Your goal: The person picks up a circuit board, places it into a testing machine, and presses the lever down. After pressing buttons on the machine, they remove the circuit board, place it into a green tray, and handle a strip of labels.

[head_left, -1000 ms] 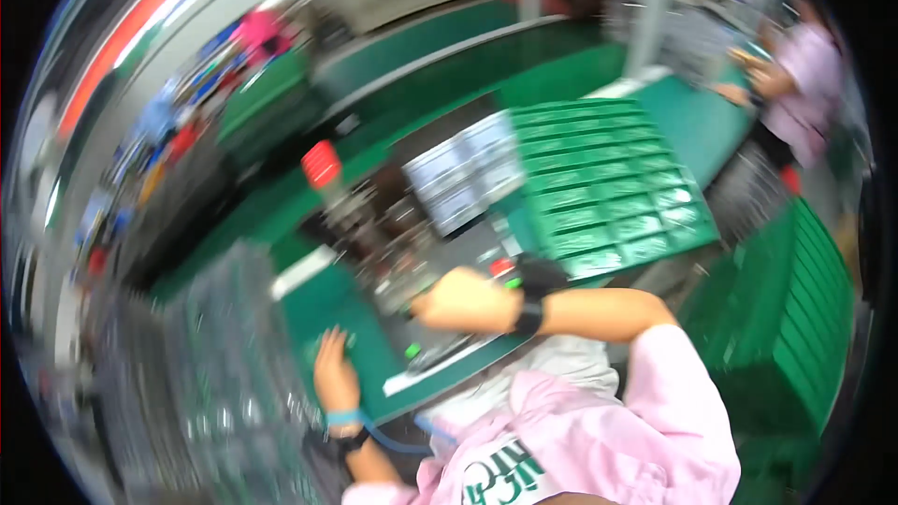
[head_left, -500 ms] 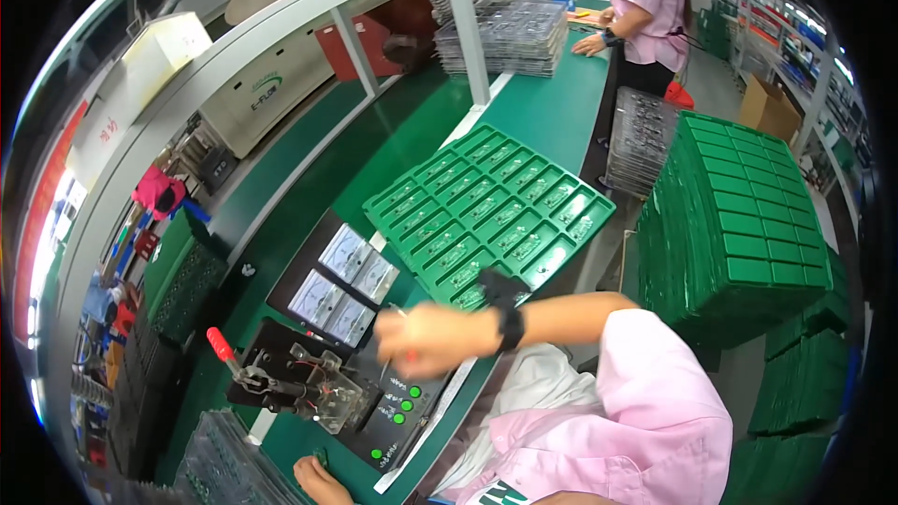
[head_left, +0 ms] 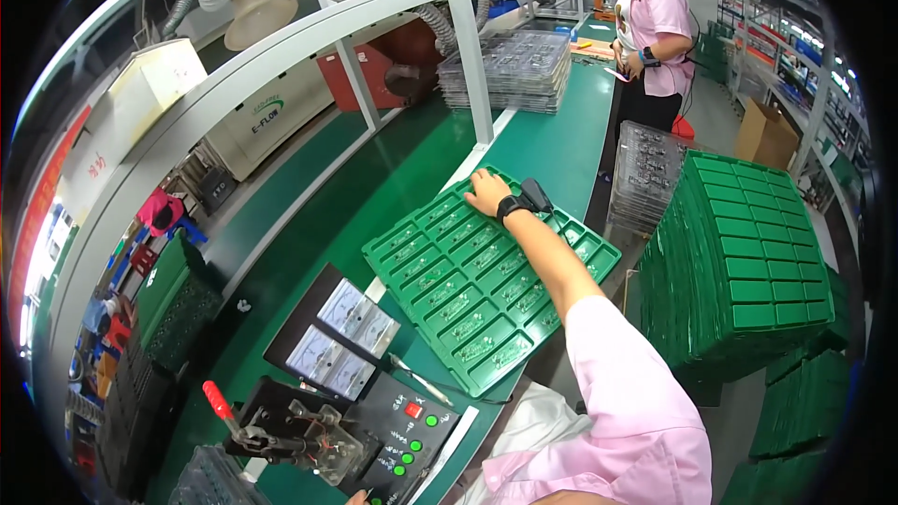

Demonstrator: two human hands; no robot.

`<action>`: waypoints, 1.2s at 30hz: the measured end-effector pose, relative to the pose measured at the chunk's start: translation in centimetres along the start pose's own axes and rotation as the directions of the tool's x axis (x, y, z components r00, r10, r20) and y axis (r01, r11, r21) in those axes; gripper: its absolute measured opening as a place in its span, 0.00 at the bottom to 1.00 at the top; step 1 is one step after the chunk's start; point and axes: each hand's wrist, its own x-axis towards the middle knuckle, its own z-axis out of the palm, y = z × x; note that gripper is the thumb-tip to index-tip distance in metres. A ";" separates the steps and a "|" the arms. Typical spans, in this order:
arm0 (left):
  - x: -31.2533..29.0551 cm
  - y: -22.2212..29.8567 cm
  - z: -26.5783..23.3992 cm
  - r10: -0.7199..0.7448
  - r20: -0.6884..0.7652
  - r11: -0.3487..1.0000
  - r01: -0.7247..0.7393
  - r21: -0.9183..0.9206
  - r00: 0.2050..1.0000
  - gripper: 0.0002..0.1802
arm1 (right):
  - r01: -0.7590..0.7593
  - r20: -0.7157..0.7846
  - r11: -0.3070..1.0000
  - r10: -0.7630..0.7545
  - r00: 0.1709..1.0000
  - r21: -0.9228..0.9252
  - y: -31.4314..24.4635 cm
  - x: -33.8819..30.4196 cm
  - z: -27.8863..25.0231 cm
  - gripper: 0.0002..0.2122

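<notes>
My right hand (head_left: 488,193), with a black wrist strap, reaches over the far end of a green compartment tray (head_left: 472,310). Its fingers are partly spread and point down at a far compartment; anything beneath them is hidden. Small clear-looking parts lie in many compartments. Of my left hand (head_left: 358,498) only a bit shows at the bottom edge, beside the test fixture's control panel (head_left: 398,430), its fingers mostly out of sight. The fixture has a toggle clamp (head_left: 245,432) with a red handle (head_left: 218,400), green buttons and a red switch. Behind the panel stand several analog meters (head_left: 341,337).
A pen-like probe (head_left: 421,382) lies between panel and tray. Stacked green trays (head_left: 748,252) stand at the right, clear trays (head_left: 645,173) behind them. More clear trays (head_left: 510,70) sit on the far bench. A co-worker (head_left: 655,28) stands there. A metal frame post (head_left: 465,56) rises beyond my tray.
My right hand has moved from above the control panel to the tray's far end. My left hand has dropped almost out of view. The co-worker has turned and lifted their hands off the bench.
</notes>
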 end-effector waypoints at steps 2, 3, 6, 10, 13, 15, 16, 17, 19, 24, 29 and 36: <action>0.2 -0.5 0.9 0.153 0.034 0.988 -0.154 0.019 0.988 0.14 | 0.052 0.109 0.989 -0.037 0.993 -0.138 -0.3 -0.3 0.1 0.20; 0.8 -0.1 1.2 0.202 -0.001 0.979 -0.202 0.026 0.979 0.14 | 0.080 0.164 0.975 -0.047 0.985 -0.205 -0.4 -0.4 0.1 0.22; 2.1 1.0 2.0 0.311 -0.061 0.950 -0.310 0.029 0.948 0.15 | 0.077 0.133 0.979 -0.052 0.990 -0.187 0.5 -0.8 0.3 0.24; 2.9 1.0 4.0 0.158 0.018 0.985 -0.159 0.071 0.987 0.19 | 0.119 0.063 0.987 -0.112 0.992 -0.112 0.4 -1.1 -0.5 0.24; 3.7 1.8 4.8 0.143 0.128 0.970 -0.165 0.180 0.981 0.22 | 0.213 -0.078 0.976 -0.217 0.973 -0.051 -1.2 -1.3 -2.2 0.23; 3.8 2.3 4.6 0.147 0.154 0.959 -0.178 0.218 0.977 0.23 | 0.293 -0.188 0.956 -0.292 0.938 -0.025 -3.5 -1.6 -3.4 0.22; 3.7 2.5 4.5 0.142 0.177 0.947 -0.186 0.263 0.974 0.25 | 0.418 -0.281 0.907 -0.389 0.877 0.049 -5.4 -2.0 -4.4 0.21; 3.6 2.7 4.3 0.136 0.199 0.932 -0.193 0.306 0.971 0.26 | 0.539 -0.378 0.835 -0.467 0.799 0.108 -7.3 -2.4 -5.5 0.20; 3.6 2.6 3.8 0.132 0.221 0.935 -0.195 0.297 0.966 0.27 | 0.637 -0.427 0.765 -0.547 0.720 0.095 -11.6 -4.3 -8.1 0.19; 4.4 3.7 2.8 0.141 0.276 0.942 -0.214 0.258 0.951 0.31 | 0.868 -0.482 0.448 -0.724 0.494 0.216 -21.6 -11.5 -13.0 0.20; 3.5 4.7 2.9 0.125 0.230 0.926 -0.196 0.321 0.965 0.34 | 0.948 -0.560 0.015 -0.804 0.200 0.317 -32.1 -19.0 -13.7 0.24; 0.9 4.8 1.7 0.147 0.172 0.975 -0.172 0.140 0.974 0.20 | 0.253 -0.200 -0.081 -0.851 0.486 0.964 -38.0 -23.8 -14.8 0.34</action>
